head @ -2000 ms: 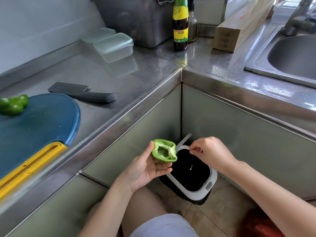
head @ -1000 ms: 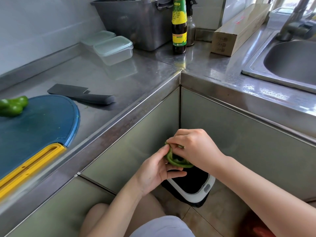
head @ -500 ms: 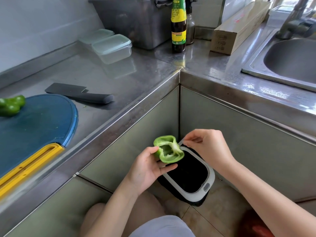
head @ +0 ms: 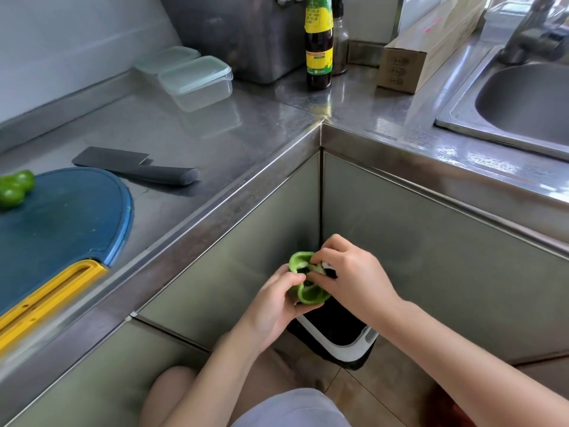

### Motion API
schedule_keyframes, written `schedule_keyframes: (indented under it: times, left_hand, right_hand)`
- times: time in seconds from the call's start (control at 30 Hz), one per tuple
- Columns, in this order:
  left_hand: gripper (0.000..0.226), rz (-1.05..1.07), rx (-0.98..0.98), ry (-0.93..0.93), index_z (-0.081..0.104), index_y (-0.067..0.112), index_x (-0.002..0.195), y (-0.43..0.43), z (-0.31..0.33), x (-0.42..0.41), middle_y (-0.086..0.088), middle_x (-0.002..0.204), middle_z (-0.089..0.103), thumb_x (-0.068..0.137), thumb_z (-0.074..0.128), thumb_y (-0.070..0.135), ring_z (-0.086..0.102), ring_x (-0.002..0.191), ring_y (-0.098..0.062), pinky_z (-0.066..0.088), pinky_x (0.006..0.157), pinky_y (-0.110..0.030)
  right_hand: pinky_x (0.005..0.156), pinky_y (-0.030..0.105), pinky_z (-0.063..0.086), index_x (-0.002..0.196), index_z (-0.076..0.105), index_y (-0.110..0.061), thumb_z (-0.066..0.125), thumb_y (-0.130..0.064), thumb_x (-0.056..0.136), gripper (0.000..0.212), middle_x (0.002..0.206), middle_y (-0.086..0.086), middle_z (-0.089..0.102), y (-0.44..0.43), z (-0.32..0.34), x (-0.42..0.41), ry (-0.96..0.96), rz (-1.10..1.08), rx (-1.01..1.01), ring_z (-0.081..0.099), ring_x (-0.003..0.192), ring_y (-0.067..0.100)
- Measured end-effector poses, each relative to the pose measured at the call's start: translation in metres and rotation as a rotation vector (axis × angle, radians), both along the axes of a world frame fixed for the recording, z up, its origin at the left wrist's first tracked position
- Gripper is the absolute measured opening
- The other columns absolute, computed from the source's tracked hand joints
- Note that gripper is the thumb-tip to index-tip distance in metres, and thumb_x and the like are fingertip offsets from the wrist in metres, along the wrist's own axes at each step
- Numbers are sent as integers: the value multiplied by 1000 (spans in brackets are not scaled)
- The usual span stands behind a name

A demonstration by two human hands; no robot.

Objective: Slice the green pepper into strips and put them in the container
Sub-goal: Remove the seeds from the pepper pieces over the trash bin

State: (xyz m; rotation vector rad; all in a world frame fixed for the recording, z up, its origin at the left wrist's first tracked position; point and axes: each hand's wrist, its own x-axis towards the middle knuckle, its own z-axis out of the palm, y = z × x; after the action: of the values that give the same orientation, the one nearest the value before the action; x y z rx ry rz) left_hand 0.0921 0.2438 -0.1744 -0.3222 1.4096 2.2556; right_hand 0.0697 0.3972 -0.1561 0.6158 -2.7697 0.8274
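Cupping the pepper half (head: 308,296) in the left grip (head: 271,306), fingers curled round it; pinching at its pale inner ribs with the right grip (head: 351,278), both below the desk's (head: 215,127) front edge, over the bin (head: 338,341) on the floor. Looks like coring, with no slicing begun. Next: drop the pith, carry up to the cutting board (head: 61,223) at the desk's left edge, beside the other half (head: 14,188); take the knife (head: 138,167); unlid a container (head: 197,81) near the back edge. Glossy green, hollow, walls curling inward.

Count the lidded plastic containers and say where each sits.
2. The nearer container sits on the counter left of the sauce bottle; the second container sits just behind it, toward the wall, partly hidden.
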Motion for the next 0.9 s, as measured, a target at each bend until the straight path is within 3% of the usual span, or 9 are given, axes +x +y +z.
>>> schedule_keyframes:
  times: [0.07,0.17,0.3,0.43,0.63,0.9]
  left_hand:
    - [29,15,-66,13,53,3,122,5,2,2,-21,114,60,96,39,4,60,102,-27,53,89,-44]
    - [24,9,-197,40,55,3,116,13,1,6,-16,106,61,94,44,4,62,94,-23,55,81,-38]
    - [42,-23,-262,109,58,11,117,16,1,15,-11,106,64,76,49,17,63,95,-16,53,87,-35]
    - [50,-13,-261,178,52,13,123,21,3,20,-8,108,62,73,47,16,61,95,-10,51,84,-27]
    - [47,14,-285,243,56,19,124,17,9,20,-11,118,63,77,48,17,60,108,-18,49,92,-34]
    - [51,1,-252,283,50,18,130,18,16,18,-8,123,61,80,47,17,60,112,-16,49,89,-32]
  right_hand:
    - [56,33,48,90,68,-12,65,-29,84,18,90,0,53,-8,-1,1,-61,-56,115,58,66,22]
    - [62,29,39,101,62,-10,48,-24,94,21,93,0,43,-15,4,-1,-172,-100,272,52,71,23]
    - [66,27,42,102,60,-12,48,-20,92,17,101,1,50,-16,5,0,-234,-116,309,55,75,21]
    - [63,23,30,96,51,-16,47,-15,93,5,95,0,39,-16,12,3,-237,-99,343,43,72,19]
    - [71,33,46,91,63,-4,63,-20,80,19,93,4,54,-7,16,-6,-207,-63,85,58,80,25]
    - [58,24,44,74,65,-10,72,-9,68,9,76,-5,52,4,21,-8,-96,27,-128,52,60,15]
